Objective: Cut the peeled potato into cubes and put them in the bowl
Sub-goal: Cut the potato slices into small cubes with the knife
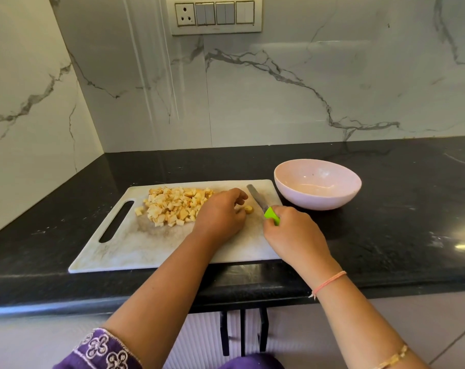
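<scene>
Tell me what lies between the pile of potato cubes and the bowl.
In the head view: the left hand, a small potato piece, then the knife blade, all over the cutting board. The right hand grips its green handle.
</scene>
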